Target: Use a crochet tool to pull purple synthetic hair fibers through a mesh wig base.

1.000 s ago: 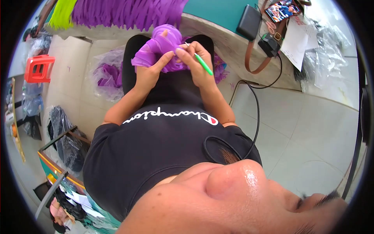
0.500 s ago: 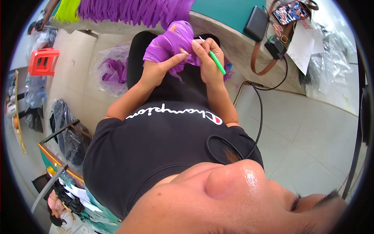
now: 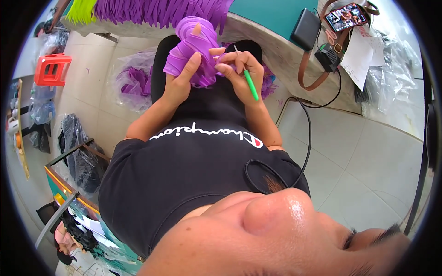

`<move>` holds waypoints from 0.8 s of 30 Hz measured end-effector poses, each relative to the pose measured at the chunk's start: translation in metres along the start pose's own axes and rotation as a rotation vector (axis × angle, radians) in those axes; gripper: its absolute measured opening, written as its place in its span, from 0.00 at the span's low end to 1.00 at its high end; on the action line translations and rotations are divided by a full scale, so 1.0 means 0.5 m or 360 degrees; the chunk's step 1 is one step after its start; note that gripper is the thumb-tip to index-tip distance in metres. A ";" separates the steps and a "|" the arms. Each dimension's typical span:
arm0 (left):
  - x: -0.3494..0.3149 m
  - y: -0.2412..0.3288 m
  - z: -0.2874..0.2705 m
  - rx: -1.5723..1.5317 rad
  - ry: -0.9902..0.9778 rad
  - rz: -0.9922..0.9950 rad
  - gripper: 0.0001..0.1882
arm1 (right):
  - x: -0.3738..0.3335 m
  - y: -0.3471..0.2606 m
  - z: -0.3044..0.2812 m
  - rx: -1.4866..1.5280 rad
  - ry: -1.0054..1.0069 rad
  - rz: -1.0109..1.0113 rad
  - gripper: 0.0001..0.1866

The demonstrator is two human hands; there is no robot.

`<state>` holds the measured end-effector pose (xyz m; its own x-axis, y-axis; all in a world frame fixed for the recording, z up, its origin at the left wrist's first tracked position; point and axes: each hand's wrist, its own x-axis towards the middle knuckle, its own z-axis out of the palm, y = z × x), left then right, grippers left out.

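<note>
Above my lap, my left hand is closed around a loose bundle of purple strips, which look smooth and rubbery and are folded in loops. One fingertip pokes up through the top loops. My right hand pinches the edge of a purple strip at the bundle's right side, close to the left fingers. The same hand also keeps a slim green-handled tool between its fingers. Its thin metal tip points away from me and its handle slants back toward my wrist; the tip's exact kind is too small to tell.
On the green-topped table ahead lie rows of purple strips and lime green strips. At right are a black power bank, a phone, scissors and a cable. A red stool and a plastic bag stand left.
The purple bundle has shifted left and turned in my left hand. My right hand has lowered slightly and now pinches a strip's edge; the green handle tilts more upright.
</note>
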<state>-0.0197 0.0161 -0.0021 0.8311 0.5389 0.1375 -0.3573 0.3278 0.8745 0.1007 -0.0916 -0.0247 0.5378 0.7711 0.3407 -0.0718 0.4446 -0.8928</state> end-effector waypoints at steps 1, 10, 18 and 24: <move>0.000 -0.001 -0.005 0.0000 0.0003 -0.0002 0.33 | 0.001 -0.003 0.002 0.0171 0.0045 -0.0035 0.19; 0.034 0.041 -0.111 -0.0401 0.0279 0.0308 0.33 | 0.010 -0.051 -0.093 0.1371 0.0101 -0.0220 0.13; 0.026 0.139 -0.257 -0.0370 0.0746 0.0847 0.22 | 0.008 -0.179 -0.263 0.2116 0.0335 -0.0708 0.07; 0.014 0.161 -0.268 -0.0156 0.0909 0.0883 0.27 | 0.007 -0.167 -0.250 0.0743 0.0586 -0.0814 0.05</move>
<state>-0.0999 0.1505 0.0070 0.1841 0.9485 0.2576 -0.7122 -0.0519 0.7000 0.2139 -0.1830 0.0144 0.8375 0.2545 0.4836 -0.0419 0.9122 -0.4075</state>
